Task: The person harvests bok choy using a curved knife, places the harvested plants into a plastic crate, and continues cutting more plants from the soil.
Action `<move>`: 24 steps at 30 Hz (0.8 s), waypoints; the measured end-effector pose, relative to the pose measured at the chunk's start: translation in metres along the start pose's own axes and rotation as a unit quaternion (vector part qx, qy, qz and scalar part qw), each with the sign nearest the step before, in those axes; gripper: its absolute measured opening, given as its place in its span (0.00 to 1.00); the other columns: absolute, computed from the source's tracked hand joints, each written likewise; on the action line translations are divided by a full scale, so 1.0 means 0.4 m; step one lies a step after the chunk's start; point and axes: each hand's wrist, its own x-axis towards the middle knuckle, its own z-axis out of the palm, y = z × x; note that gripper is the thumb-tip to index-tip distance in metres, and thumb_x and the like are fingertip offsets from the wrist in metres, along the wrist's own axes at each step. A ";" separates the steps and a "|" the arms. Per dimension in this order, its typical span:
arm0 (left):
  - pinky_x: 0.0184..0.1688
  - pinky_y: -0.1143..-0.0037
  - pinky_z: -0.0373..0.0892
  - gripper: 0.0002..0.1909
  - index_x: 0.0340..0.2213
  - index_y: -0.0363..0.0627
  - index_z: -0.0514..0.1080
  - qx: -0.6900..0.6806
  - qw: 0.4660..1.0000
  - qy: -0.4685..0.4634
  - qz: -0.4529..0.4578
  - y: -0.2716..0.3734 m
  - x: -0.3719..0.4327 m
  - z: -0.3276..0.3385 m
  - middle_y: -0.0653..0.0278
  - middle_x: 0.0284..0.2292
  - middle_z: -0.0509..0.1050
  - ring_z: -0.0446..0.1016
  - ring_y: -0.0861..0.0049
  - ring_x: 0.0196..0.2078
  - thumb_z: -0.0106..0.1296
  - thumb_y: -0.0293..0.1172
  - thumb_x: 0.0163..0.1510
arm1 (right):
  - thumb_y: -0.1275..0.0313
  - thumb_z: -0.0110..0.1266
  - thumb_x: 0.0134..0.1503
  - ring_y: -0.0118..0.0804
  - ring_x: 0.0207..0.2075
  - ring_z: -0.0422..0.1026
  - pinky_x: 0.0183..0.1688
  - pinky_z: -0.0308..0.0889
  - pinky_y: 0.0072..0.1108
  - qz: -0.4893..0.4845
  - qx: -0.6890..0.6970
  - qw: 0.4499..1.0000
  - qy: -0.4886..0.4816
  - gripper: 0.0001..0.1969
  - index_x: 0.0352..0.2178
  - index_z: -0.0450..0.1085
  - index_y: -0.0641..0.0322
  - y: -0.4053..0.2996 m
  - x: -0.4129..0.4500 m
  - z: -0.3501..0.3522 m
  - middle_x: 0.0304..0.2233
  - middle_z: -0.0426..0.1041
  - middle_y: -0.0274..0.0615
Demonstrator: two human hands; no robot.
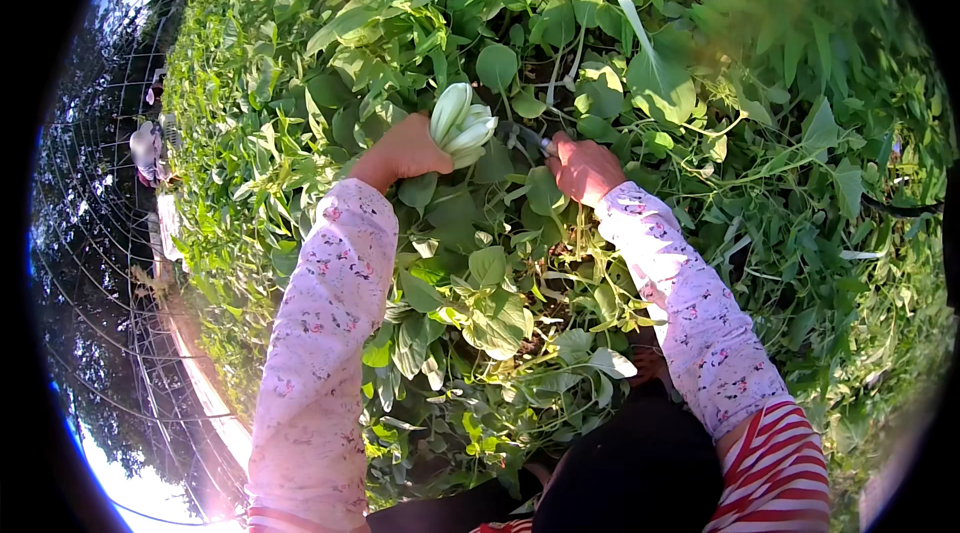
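My left hand [409, 150] grips a leafy green [463, 126] with thick pale stalks, its stalk end pointing up and right. Its leaves partly merge with the foliage below, so where they end is unclear. Just to the right, my right hand [585, 169] is closed around the handle of a sickle [534, 138]. The curved blade reaches left toward the pale stalks; its tip is hard to make out among the leaves. A loose-looking leaf [660, 79] with a white stalk lies on the plants beyond my right hand.
Dense leafy plants [337, 45] surround both hands, with trailing vines [739, 180] at the right. Wire mesh on a curved frame [112, 233] runs along the left. Another person [147, 150] is far off beside it. My dark-clothed knee [630, 458] is at the bottom.
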 end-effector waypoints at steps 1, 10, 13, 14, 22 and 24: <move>0.41 0.72 0.69 0.33 0.39 0.34 0.71 -0.007 0.999 -0.031 0.018 -0.017 -0.001 0.021 0.51 0.32 0.75 0.75 0.62 0.34 0.61 0.36 0.25 | 0.66 0.47 0.54 0.57 0.28 0.71 0.31 0.65 0.40 -0.007 0.021 1.000 -0.007 0.12 0.36 0.62 0.62 -0.002 0.003 -0.010 0.24 0.72 0.53; 0.49 0.67 0.66 0.32 0.42 0.34 0.70 0.243 0.964 -0.084 -0.074 0.016 -0.067 0.121 0.49 0.52 0.60 0.70 0.55 0.47 0.57 0.40 0.33 | 0.75 0.46 0.48 0.55 0.34 0.74 0.38 0.68 0.38 0.000 -0.103 0.995 -0.011 0.12 0.36 0.63 0.69 -0.080 0.117 0.077 0.28 0.74 0.57; 0.50 0.66 0.66 0.31 0.41 0.35 0.70 0.243 0.962 -0.080 -0.092 0.020 -0.077 0.115 0.51 0.53 0.59 0.70 0.56 0.47 0.57 0.39 0.33 | 0.76 0.45 0.47 0.53 0.36 0.74 0.40 0.69 0.36 -0.049 -0.118 0.992 -0.007 0.13 0.37 0.64 0.71 -0.099 0.121 0.072 0.31 0.74 0.56; 0.50 0.66 0.66 0.30 0.41 0.35 0.70 0.244 0.962 -0.074 -0.096 0.016 -0.077 0.115 0.52 0.53 0.59 0.70 0.56 0.47 0.57 0.39 0.33 | 0.76 0.44 0.48 0.53 0.37 0.74 0.41 0.69 0.35 -0.044 -0.114 0.992 -0.023 0.14 0.37 0.64 0.71 -0.110 0.128 0.067 0.32 0.74 0.57; 0.51 0.65 0.65 0.35 0.44 0.33 0.68 0.243 0.961 -0.074 -0.108 -0.009 -0.068 0.133 0.53 0.57 0.55 0.68 0.55 0.50 0.57 0.42 0.34 | 0.76 0.43 0.48 0.54 0.37 0.73 0.41 0.67 0.38 -0.024 -0.083 0.995 -0.049 0.14 0.38 0.63 0.70 -0.079 0.118 0.054 0.32 0.73 0.60; 0.51 0.66 0.65 0.36 0.45 0.33 0.67 0.241 0.962 -0.071 -0.107 -0.012 -0.067 0.137 0.54 0.57 0.54 0.68 0.56 0.50 0.57 0.42 0.34 | 0.76 0.43 0.48 0.54 0.37 0.74 0.40 0.67 0.38 -0.021 -0.088 0.995 -0.045 0.14 0.38 0.63 0.70 -0.080 0.112 0.058 0.31 0.73 0.60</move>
